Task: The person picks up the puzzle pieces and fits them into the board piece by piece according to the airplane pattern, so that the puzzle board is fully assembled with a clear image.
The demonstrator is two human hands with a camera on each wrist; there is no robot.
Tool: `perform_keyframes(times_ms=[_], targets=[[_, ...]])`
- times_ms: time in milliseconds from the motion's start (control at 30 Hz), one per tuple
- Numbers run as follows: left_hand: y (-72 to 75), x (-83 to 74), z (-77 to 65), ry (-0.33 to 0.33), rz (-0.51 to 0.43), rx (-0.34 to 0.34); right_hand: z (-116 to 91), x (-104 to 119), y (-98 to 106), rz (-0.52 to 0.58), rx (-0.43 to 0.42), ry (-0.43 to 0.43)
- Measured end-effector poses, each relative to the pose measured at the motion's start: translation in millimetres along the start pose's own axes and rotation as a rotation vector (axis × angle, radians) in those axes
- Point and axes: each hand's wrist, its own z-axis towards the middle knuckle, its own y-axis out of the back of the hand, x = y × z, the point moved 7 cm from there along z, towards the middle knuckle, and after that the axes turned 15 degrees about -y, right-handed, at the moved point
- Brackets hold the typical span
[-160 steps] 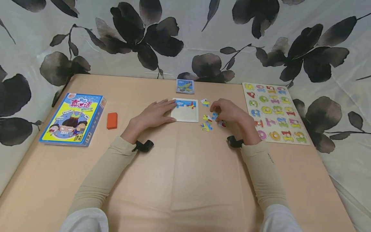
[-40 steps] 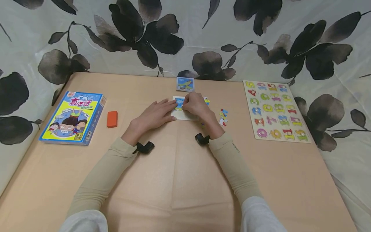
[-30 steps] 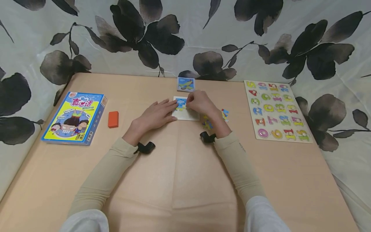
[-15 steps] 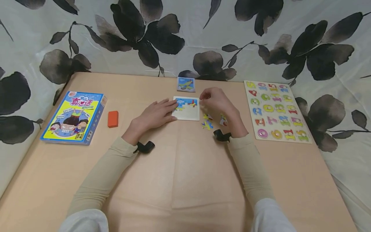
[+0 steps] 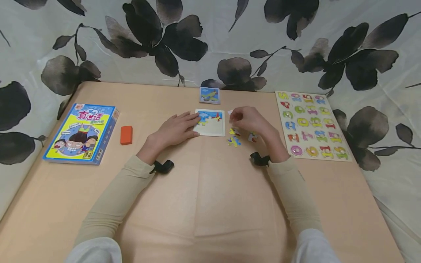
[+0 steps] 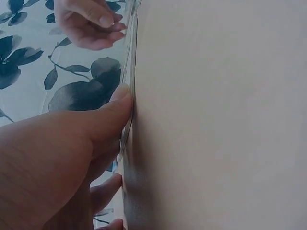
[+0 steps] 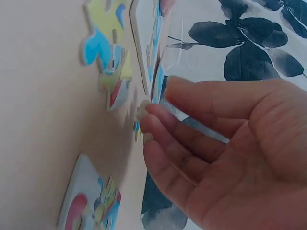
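My left hand [image 5: 174, 129] lies with straight fingers at the left edge of a small white puzzle tray [image 5: 213, 130]. In the left wrist view its thumb [image 6: 112, 112] rests against the tray's edge [image 6: 130, 91]. Blue sky pieces with a red bit line the tray's top, a yellowish piece below them at the left. Right of the tray, my right hand [image 5: 251, 118] hovers with loosely bent fingers over loose puzzle pieces [image 5: 234, 141]. The right wrist view shows a gap between its thumb [image 7: 206, 96] and fingers, close to a small piece [image 7: 137, 128]. Another puzzle piece [image 7: 79, 203] lies nearer the wrist.
A picture card [image 5: 209, 96] with a yellow plane lies behind the tray. At the left are a blue-and-yellow game box [image 5: 82, 133] and an orange block [image 5: 126, 135]. A letter-and-number sheet [image 5: 312, 126] lies at the right. A floral cloth [image 5: 230, 36] hangs behind the table.
The right hand went from the loose pieces to the tray, then back right over the pieces. A yellowish piece now sits under the tray's top row. The left hand has stayed put.
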Motion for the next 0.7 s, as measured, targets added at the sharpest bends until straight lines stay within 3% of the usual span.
perform_keyframes(times_ms=[300, 567, 700], targets=[[-1.9, 1.6, 1.2, 0.000, -0.007, 0.000, -17.5, -13.2, -3.0, -0.041, 0.046, 0.002], [-0.5, 2.1, 0.2, 0.006, -0.027, -0.002, -39.0, -12.6, -19.9, -0.126, 0.153, 0.103], [-0.1, 2.4, 0.4, 0.009, -0.041, -0.010, -45.8, -8.8, -27.3, -0.202, 0.117, 0.135]])
